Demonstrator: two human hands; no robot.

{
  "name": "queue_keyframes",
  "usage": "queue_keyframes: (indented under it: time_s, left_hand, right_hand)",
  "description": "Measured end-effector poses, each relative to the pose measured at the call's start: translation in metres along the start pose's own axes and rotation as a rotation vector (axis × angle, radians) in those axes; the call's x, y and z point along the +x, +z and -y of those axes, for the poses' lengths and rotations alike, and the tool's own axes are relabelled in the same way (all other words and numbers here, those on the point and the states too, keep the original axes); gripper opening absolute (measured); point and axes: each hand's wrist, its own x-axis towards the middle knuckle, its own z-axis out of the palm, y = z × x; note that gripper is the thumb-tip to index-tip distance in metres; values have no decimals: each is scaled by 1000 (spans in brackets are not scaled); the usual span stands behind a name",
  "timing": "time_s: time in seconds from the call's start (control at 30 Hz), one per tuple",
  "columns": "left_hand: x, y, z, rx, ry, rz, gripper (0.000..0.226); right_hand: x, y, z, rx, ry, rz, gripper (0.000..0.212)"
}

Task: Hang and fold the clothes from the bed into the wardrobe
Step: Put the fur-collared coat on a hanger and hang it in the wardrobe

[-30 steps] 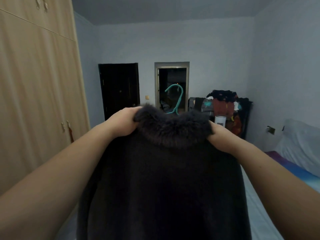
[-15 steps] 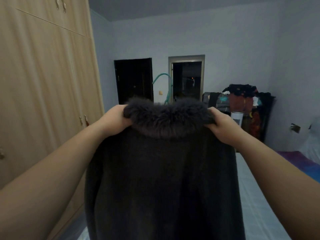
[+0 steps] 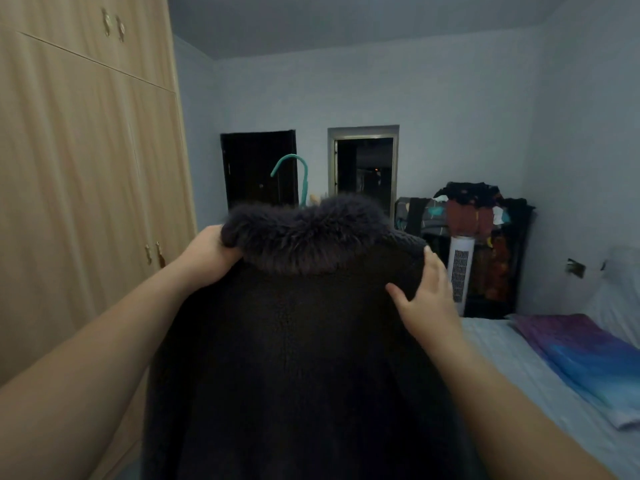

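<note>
Left hand (image 3: pixel 207 252) grips my coat (image 3: pixel 294 358) by its collar, right hand (image 3: pixel 427 303) spread flat beside; next I open the wardrobe (image 3: pixel 86 185) left of both.

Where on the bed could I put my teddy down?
The pale blue bed sheet looks bare between the dark fleece coat with the fur collar and the folded purple-blue blanket. The blanket and a white pillow fill the wall side. The cluttered black rack crowds the far end.

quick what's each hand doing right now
Left hand: grips the dark fleece coat with fur collar at its shoulder.
Right hand: open, fingers spread against the coat.
</note>
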Motion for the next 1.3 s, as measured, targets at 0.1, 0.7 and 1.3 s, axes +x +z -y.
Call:
queue_keyframes:
  time_s: [0.1, 0.7, 1.3]
  left_hand:
    - [1, 5, -1, 24, -19, 23, 18]
    - [-1, 5, 3, 323, 0, 36, 24]
    - [-14, 21, -5, 277, 204, -78, 79]
  right_hand:
    - [11, 2, 1, -23, 47, -92, 96]
    - [20, -46, 5, 941, 174, 300, 27]
    - [-5, -55, 54, -77, -305, 259, 63]
